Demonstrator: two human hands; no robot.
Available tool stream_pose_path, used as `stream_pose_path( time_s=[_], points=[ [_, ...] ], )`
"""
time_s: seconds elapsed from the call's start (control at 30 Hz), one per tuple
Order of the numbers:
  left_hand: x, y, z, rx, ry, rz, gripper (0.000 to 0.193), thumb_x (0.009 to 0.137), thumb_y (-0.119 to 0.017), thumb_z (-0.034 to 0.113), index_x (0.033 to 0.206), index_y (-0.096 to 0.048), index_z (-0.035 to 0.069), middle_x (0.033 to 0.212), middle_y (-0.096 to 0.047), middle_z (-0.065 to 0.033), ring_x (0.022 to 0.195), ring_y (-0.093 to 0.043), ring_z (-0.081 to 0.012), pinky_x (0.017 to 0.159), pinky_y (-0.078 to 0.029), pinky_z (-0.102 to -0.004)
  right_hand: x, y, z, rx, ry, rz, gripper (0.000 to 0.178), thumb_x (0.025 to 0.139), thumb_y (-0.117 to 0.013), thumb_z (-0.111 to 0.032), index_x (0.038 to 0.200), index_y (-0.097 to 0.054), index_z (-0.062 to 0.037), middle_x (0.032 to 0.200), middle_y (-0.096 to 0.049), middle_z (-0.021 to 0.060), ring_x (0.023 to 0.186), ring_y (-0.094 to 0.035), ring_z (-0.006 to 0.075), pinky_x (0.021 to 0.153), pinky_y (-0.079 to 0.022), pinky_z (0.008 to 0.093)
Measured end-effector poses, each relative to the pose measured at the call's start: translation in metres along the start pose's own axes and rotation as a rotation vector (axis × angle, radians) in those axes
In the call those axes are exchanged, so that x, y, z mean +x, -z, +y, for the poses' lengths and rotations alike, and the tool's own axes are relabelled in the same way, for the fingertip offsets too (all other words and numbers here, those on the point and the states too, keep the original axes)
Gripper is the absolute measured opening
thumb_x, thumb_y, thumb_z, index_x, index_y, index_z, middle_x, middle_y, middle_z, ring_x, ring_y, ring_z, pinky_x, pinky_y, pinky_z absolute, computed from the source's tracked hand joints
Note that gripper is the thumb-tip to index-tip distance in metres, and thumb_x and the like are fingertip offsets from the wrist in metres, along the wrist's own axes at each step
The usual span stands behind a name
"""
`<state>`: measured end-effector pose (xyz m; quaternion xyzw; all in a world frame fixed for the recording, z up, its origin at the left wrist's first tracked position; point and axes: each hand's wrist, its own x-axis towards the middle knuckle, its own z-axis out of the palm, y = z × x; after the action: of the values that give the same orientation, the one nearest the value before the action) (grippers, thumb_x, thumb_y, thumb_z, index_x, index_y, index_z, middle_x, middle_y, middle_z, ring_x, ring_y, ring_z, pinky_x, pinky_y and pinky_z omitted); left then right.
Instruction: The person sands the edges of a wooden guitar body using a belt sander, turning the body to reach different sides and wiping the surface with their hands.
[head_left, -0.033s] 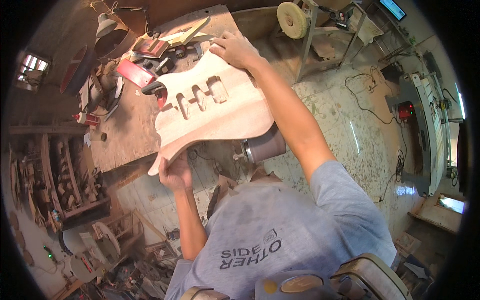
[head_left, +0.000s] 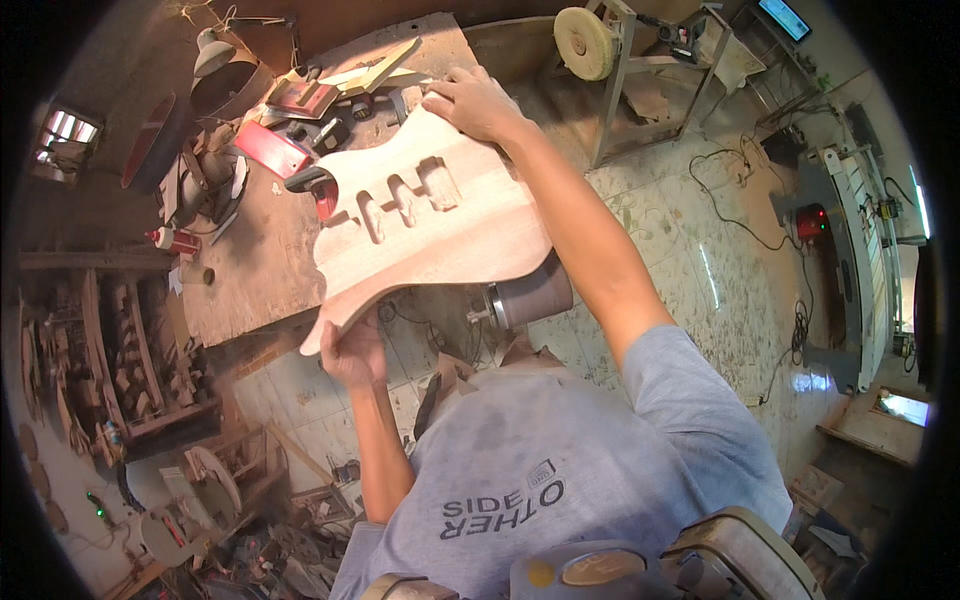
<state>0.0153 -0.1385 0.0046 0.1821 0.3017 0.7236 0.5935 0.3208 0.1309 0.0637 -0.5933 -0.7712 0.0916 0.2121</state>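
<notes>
A pale, bare wooden electric guitar body (head_left: 430, 235) with several routed pockets in its face is held up in front of me, pocket side up. My left hand (head_left: 355, 352) is closed around the long horn at the near left, the fingers partly under the wood. At the far edge my right hand (head_left: 478, 104) grips the body, thumb on the face and fingertips over the rim. Below the near right edge sits a brown sanding drum (head_left: 538, 294) with a metal end, partly covered by the body. Whether wood and drum touch I cannot tell.
A wooden workbench (head_left: 250, 285) lies beyond, holding a red block (head_left: 272, 148), a red-and-white bottle (head_left: 174, 240) and scattered tools. A buffing wheel (head_left: 585, 44) on a frame stands far right. Cables (head_left: 740, 165) trail over the dusty floor; a rack of wood pieces (head_left: 125, 350) is at left.
The guitar body has shifted very slightly right and toward me, with both hands still on it.
</notes>
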Motion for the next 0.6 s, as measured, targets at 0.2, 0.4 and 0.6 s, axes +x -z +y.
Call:
stream_pose_path(
  time_s=[0.2, 0.4, 0.6],
  points=[
    [-0.006, 0.001, -0.013, 0.082, 0.136, -0.088, 0.061, 0.097, -0.065, 0.033, 0.147, -0.048, 0.002, 0.146, -0.055, -0.0172, 0.137, -0.053, -0.0329, 0.118, -0.041, -0.0545, -0.022, 0.024, 0.024, -0.118, -0.048, 0.03, 0.048, 0.103, -0.049, -0.054, 0.138, -0.068, -0.0264, 0.148, -0.058, 0.0084, 0.138, -0.046, 0.0384, 0.115, -0.037, 0.0542],
    [0.001, 0.009, 0.008, 0.059, 0.137, -0.03, 0.063, 0.096, -0.065, 0.034, 0.145, -0.05, -0.001, 0.144, -0.057, -0.0188, 0.138, -0.053, -0.0332, 0.12, -0.04, -0.056, -0.017, 0.015, 0.017, 0.012, -0.068, 0.036, 0.048, 0.103, -0.049, -0.054, 0.139, -0.066, -0.0274, 0.149, -0.057, 0.0084, 0.138, -0.047, 0.0375, 0.116, -0.036, 0.0567],
    [0.011, 0.04, 0.053, 0.065, 0.159, -0.026, 0.059, 0.097, -0.064, 0.033, 0.143, -0.052, -0.001, 0.144, -0.057, -0.0171, 0.137, -0.053, -0.0318, 0.119, -0.041, -0.0568, -0.011, -0.01, -0.026, -0.006, -0.102, 0.013, 0.05, 0.104, -0.049, -0.055, 0.142, -0.064, -0.0255, 0.151, -0.055, 0.0102, 0.139, -0.046, 0.0395, 0.12, -0.032, 0.0588]
  ],
)
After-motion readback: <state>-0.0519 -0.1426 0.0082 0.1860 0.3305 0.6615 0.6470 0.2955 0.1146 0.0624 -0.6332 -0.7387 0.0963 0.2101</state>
